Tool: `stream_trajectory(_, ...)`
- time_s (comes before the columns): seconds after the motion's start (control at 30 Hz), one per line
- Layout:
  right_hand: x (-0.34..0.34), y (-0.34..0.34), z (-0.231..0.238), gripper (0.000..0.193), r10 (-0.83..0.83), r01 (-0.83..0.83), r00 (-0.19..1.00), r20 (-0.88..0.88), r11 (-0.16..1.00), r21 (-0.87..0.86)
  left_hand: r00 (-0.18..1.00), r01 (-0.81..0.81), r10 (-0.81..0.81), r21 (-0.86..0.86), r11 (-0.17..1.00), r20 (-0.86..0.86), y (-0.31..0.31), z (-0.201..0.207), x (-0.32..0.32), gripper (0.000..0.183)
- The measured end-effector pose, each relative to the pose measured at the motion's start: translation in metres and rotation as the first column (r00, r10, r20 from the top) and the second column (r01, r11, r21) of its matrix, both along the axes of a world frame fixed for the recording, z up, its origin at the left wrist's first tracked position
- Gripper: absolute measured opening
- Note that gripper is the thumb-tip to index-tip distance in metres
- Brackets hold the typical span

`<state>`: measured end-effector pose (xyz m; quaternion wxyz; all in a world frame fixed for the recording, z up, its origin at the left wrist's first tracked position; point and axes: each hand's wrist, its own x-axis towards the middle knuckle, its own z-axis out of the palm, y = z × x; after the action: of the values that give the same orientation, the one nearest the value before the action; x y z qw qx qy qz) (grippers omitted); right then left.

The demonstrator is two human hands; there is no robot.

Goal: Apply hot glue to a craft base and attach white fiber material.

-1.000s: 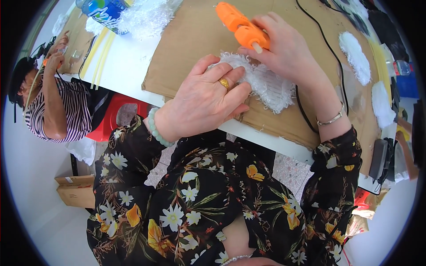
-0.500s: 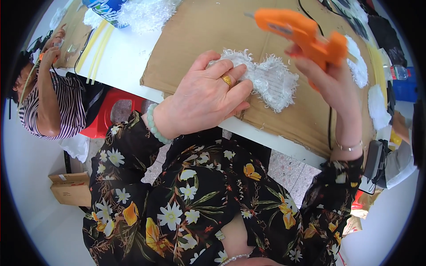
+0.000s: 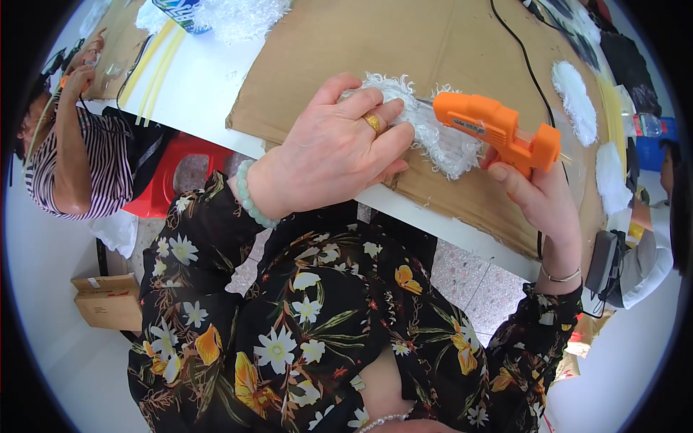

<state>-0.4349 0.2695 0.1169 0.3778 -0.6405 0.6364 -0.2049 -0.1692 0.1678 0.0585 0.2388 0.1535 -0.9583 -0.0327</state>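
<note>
A white shaggy fabric piece point(image 3: 453, 153), pinched in at its middle, lies on the cardboard near the table's front edge. My left hand point(image 3: 328, 155) curls over its left end, fingers bent and pressed onto it; the thumb side and that end are partly hidden. In my right hand point(image 3: 543, 198) is an orange glue gun point(image 3: 478, 119), gripped by its handle. Its nozzle points left, at the middle of the shaggy piece beside my left fingertips. Whether the tip touches the fabric I cannot tell.
The cardboard sheet point(image 3: 346, 50) covers much of the white table. A black cord point(image 3: 533, 68) runs across it. Shaggy white pieces point(image 3: 574, 92) lie at right, a white fluffy heap point(image 3: 242, 16) and glue sticks point(image 3: 162, 68) at left. A person point(image 3: 79, 159) sits at far left.
My right hand has brought the glue gun down and its nozzle in to the shaggy piece. My left hand stays in place on that piece.
</note>
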Motion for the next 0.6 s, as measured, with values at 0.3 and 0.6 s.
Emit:
stream_trajectory(0.3, 0.010, -0.005, -0.005, 0.021, -0.022, 0.018, 0.995, -0.097, 0.999, -0.050, 0.996, 0.010, -0.014, -0.045, 0.999, -0.091, 0.000, -0.005, -0.002, 0.031)
stream_trajectory(0.6, 0.013, -0.007, -0.003, 0.021, 0.011, -0.026, 0.990, -0.144, 0.995, -0.101, 1.000, 0.020, -0.020, 0.002, 1.000, -0.016, 0.001, 0.000, 0.003, 0.037)
